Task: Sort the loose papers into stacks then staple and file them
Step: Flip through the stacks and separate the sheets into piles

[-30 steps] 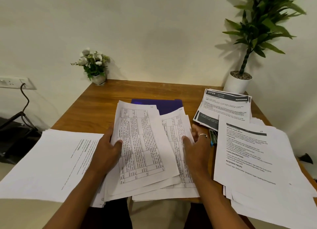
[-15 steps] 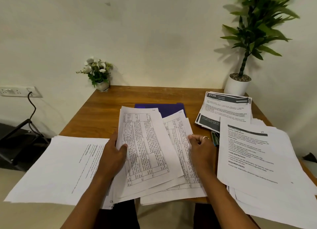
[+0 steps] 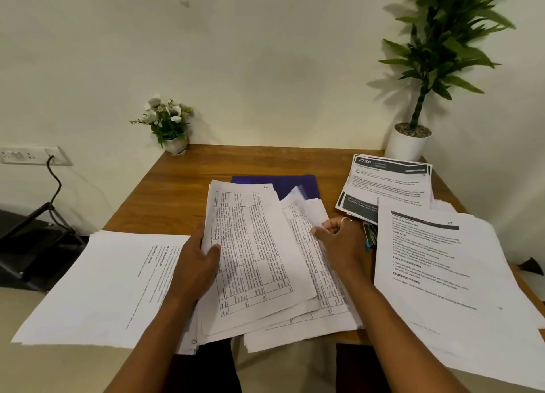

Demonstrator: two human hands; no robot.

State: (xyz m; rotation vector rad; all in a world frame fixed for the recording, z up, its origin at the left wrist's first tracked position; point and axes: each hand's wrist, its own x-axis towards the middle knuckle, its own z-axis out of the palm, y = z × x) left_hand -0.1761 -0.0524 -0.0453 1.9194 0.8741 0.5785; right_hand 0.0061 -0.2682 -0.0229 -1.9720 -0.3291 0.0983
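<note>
A fanned pile of table-printed sheets (image 3: 259, 254) lies in the middle of the wooden desk (image 3: 188, 183). My left hand (image 3: 197, 263) grips the pile's left edge, thumb on top. My right hand (image 3: 339, 239) pinches the right edge of one sheet (image 3: 309, 212) and lifts its corner off the pile. A blue folder (image 3: 280, 183) lies flat behind the pile, partly covered. A stapler (image 3: 370, 236) shows partly between the pile and the right-hand papers.
A text-page stack (image 3: 100, 283) hangs over the desk's left edge. More stacks (image 3: 442, 268) lie at right, and dark-banded sheets (image 3: 389, 183) behind them. A small flower pot (image 3: 175, 145) and a tall potted plant (image 3: 408, 145) stand at the back corners.
My right hand went from lying flat on the pile to pinching a sheet's edge and raising it. The left hand kept its hold. The camera tilted up a little.
</note>
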